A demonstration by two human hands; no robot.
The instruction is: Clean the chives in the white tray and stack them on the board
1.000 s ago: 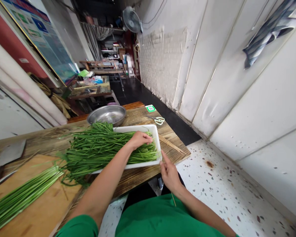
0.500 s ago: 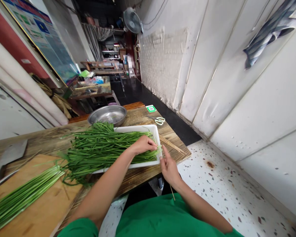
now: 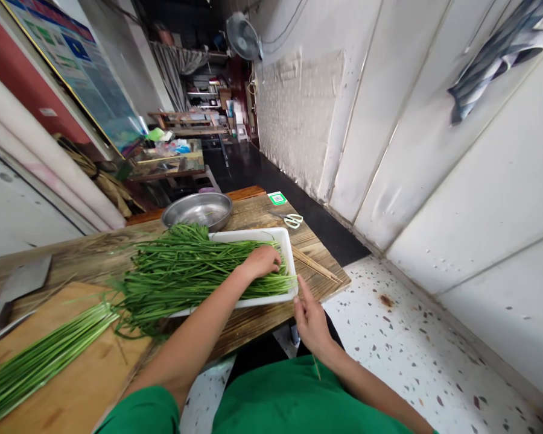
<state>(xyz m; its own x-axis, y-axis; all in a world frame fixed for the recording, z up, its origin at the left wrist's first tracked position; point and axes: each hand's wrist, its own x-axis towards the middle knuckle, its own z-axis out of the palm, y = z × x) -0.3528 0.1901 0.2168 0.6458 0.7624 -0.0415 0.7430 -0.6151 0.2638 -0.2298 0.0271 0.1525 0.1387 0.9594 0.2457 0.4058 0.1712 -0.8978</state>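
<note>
A thick heap of garlic chives [image 3: 185, 265] lies in a white plastic tray [image 3: 291, 265], leaves hanging over its left end. My left hand [image 3: 263, 261] is over the stem ends inside the tray, fingers curled down onto some chives; the fingertips are partly hidden. Just off the tray's right front corner, my right hand [image 3: 311, 319] is closed around a thin bamboo skewer [image 3: 316, 367], which sticks out below the palm. Its index finger points toward the pale stem tips at the rim.
Bamboo skewers [image 3: 317, 264] and scissors [image 3: 292, 220] lie right of and behind the tray. A steel bowl [image 3: 198, 211] stands behind it. On the left, more chives [image 3: 49, 361] rest on a cutting board [image 3: 95, 380], near a cleaver [image 3: 20, 289].
My left hand has moved slightly left and up, away from the tray's right rim, its fingers curling in. My right hand has dropped a little, apart from the left.
</note>
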